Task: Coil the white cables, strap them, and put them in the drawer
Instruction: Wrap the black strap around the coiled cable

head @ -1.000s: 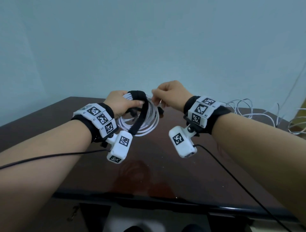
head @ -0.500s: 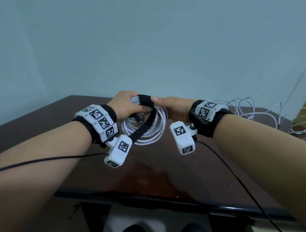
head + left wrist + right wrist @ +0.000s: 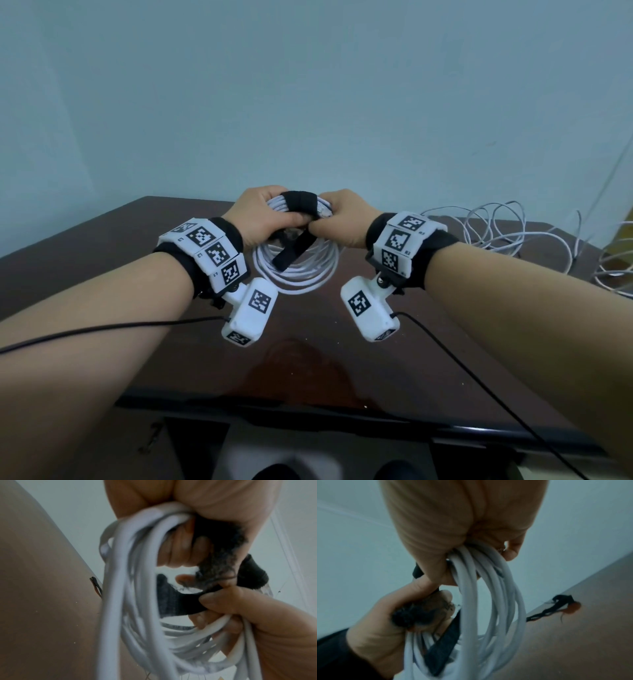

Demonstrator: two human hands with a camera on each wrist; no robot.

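The white cable coil [image 3: 297, 274] hangs above the dark table [image 3: 102, 246], held at its top between both hands. A black strap [image 3: 300, 202] loops over the top of the coil, and its loose tail [image 3: 291, 255] slants down across the ring. My left hand [image 3: 274, 219] grips the coil and the wrapped strap from the left. My right hand [image 3: 327, 228] has fingers curled round the coil's right side and pinches the strap tail with its thumb. In the left wrist view the right thumb [image 3: 216, 599] presses on the strap [image 3: 180, 605]. The right wrist view shows the cable coil [image 3: 488, 601] running through my curled fingers.
Loose white cables [image 3: 496, 233] lie tangled at the table's back right, near the wall. A small black and reddish scrap [image 3: 565, 605] sits on the tabletop beyond the coil. Thin black leads trail from both wrist cameras over the table's front edge [image 3: 308, 411].
The strap has been pulled over the top of the coil. My right hand moved from the top of the strap down to pinch its tail, and both hands closed in.
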